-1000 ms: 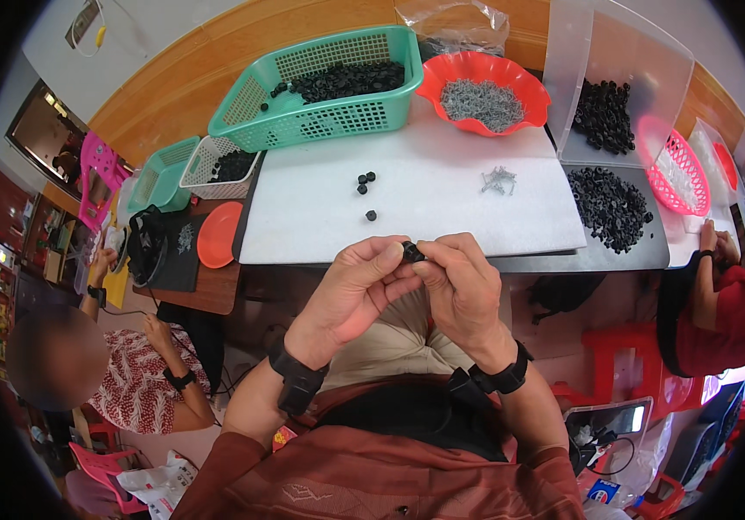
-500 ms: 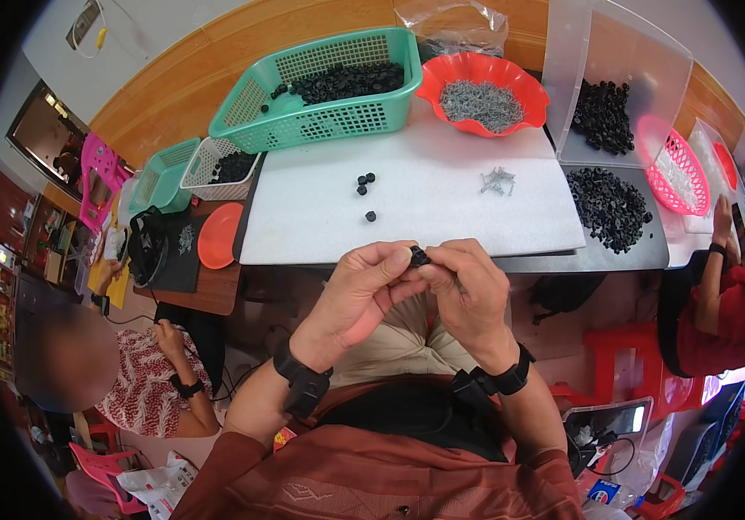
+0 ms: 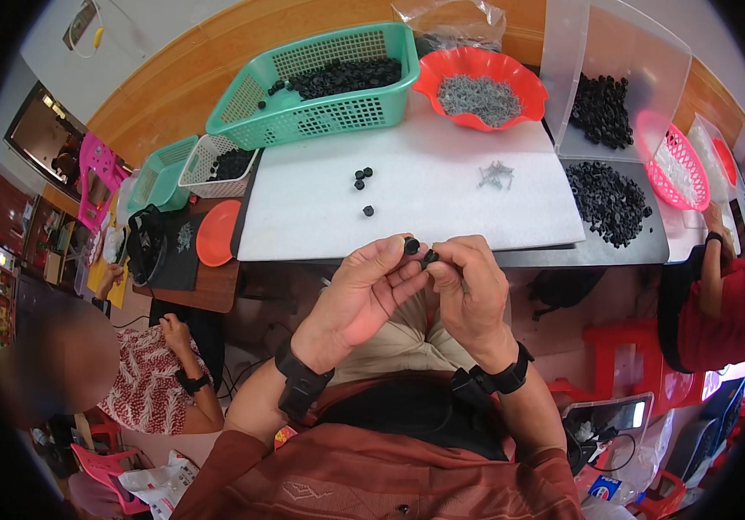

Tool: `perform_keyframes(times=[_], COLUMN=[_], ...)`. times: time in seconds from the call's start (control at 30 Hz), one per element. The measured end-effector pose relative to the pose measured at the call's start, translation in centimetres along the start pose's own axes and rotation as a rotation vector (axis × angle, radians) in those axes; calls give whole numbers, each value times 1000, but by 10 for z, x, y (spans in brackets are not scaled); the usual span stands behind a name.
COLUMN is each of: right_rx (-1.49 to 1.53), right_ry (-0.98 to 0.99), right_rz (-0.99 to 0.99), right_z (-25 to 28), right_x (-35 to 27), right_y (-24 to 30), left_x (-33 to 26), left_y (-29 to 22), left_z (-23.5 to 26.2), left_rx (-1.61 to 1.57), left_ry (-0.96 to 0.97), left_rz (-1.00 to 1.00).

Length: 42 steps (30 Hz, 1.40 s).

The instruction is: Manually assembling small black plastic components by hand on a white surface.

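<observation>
Both hands are raised close together just in front of the near table edge. My left hand (image 3: 357, 290) pinches a small round black plastic part (image 3: 411, 246) between thumb and index finger. Between the fingertips of my right hand (image 3: 473, 293) is another small black plastic part (image 3: 430, 256), a slight gap from the first. Beyond them, on a white foam sheet (image 3: 442, 195), lie several loose black parts (image 3: 362, 178) and a little heap of silvery screws (image 3: 495, 175). Neither hand touches the sheet. Fingers cover much of both held parts.
At the back stand a green basket (image 3: 320, 121) of black parts and a red bowl (image 3: 429, 82) of screws. Right are a pile of black parts (image 3: 608, 204), a clear bin (image 3: 563, 113) and a pink basket (image 3: 693, 195). Co-workers (image 3: 152, 373) (image 3: 732, 303) sit at either side.
The black parts, held together between both hands before, are now apart, one in each hand. The hands stay in nearly the same place. The co-worker's hand at right has lowered slightly.
</observation>
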State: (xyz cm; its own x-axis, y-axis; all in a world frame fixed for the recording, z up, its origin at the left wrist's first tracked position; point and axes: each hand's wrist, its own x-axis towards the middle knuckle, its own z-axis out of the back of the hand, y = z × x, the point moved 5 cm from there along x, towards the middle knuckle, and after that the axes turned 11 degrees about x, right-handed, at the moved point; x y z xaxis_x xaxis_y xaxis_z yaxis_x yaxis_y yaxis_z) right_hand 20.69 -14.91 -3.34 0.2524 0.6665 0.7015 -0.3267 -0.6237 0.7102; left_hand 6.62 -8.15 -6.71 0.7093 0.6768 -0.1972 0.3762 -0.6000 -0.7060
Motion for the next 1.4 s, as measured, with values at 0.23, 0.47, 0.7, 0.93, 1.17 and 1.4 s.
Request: perform_keyframes(times=[0.23,0.47,0.7,0.93,1.17,1.4], right_rx=[0,-23,-45,-16,-26,-108], right_ry=[4,51,61,26,-2,-2], right_rz=[-41,-33,-3,17,17,145], right_z=[0,-2,-1,1,5,3], right_x=[0,2,2,3,-2,-10], right_y=[-1,2,6,8,6,4], left_x=[-1,-2,-4,-7,-5,-6], left_y=[2,5,8,6,7,9], left_z=[1,-1,-1,-6,-8,-10], left_rx=[-26,0,82,157,184,221], left_ry=[-5,-28,-43,-75,-72,-117], left_rz=[10,8,-13,-60,-88,-100])
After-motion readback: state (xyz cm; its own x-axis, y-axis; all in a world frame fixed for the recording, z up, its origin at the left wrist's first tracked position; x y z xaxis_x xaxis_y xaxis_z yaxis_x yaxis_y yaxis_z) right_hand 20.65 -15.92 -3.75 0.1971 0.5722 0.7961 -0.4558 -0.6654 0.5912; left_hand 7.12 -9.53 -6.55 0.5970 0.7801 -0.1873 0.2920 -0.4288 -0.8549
